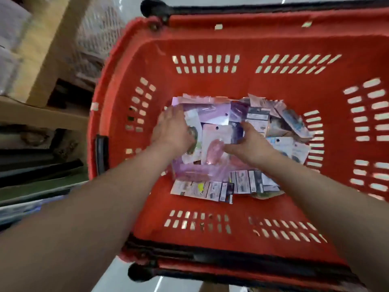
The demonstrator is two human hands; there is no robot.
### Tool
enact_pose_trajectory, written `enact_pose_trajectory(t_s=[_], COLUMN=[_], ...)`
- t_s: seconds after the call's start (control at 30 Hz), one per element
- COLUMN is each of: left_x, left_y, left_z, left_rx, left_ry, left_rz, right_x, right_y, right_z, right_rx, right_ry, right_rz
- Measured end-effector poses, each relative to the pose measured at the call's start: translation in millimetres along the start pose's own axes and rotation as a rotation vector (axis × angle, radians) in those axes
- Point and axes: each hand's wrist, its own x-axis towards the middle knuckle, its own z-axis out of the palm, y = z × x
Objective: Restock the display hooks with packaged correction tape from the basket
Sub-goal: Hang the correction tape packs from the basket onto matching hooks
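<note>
A red plastic basket (pixel 210 45) with slotted walls fills the view from above. Its floor holds a loose heap of carded packages in pink, purple, white and dark colours. A pink carded correction tape package (pixel 214 142) lies on top in the middle. My left hand (pixel 171 129) rests flat on the left side of the heap, fingers spread over a purple pack (pixel 210 111). My right hand (pixel 250 142) touches the right edge of the pink package, thumb by its lower corner. The frame is blurred, so whether the fingers grip it is unclear.
Wooden shelving (pixel 42 66) with boxed stock stands to the left of the basket. Black handles (pixel 210 260) lie folded along the basket's near and far rims. Pale floor (pixel 117 277) shows below. A row of white and dark packs (pixel 210 189) lies at the heap's near edge.
</note>
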Motion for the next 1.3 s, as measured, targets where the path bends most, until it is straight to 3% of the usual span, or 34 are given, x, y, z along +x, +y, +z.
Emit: enact_pose_trajectory(t_s=[0.13,0.3,0.43,0.53,0.6,0.7,0.77,0.87,0.93,1.03,1.2,1.3], left_x=[29.0,6.7,-25.7,-37.2,-34.8,-24.5,-24.0,-33.9,-38.8,-29.5,-1.5,10.6], left_y=[-8.9,-1.3,1.8,12.6,23.6,36.9,34.2,19.5,11.3,7.7,12.9,1.9], left_z=[12.6,0.7,-30.6,-43.7,-30.2,-5.1,0.1,3.3,14.8,44.3,59.0,57.8], left_rx=[-0.014,-0.084,-0.376,-0.684,-0.649,-0.717,-0.641,-0.283,-0.287,-0.346,-0.19,-0.166], left_ry=[0.0,-0.107,-0.058,-0.102,-0.115,-0.046,0.105,0.339,0.274,0.122,0.154,0.124], left_rz=[-0.003,0.058,0.117,0.121,0.138,0.055,-0.018,-0.11,-0.227,-0.35,-0.346,-0.314], right_x=[30.5,25.1,11.5,2.5,-1.7,-2.4,-1.4,2.8,1.8,-3.5,-2.9,-1.9], right_y=[2.4,8.9,17.1,7.0,-6.1,-12.6,-10.9,-5.5,0.9,6.0,21.1,30.1], right_z=[30.4,26.8,-16.7,-30.8,-28.9,-25.0,-17.5,-7.2,-3.2,1.9,8.4,10.2], right_rx=[-0.062,0.151,0.267,0.531,0.665,0.459,0.304,0.225,0.221,0.22,0.161,0.268], right_ry=[0.117,0.154,0.303,0.171,-0.018,-0.199,-0.194,-0.031,0.056,0.047,0.036,0.01], right_rz=[0.009,0.04,0.001,-0.045,-0.008,-0.078,-0.17,-0.223,-0.249,-0.202,-0.211,-0.144])
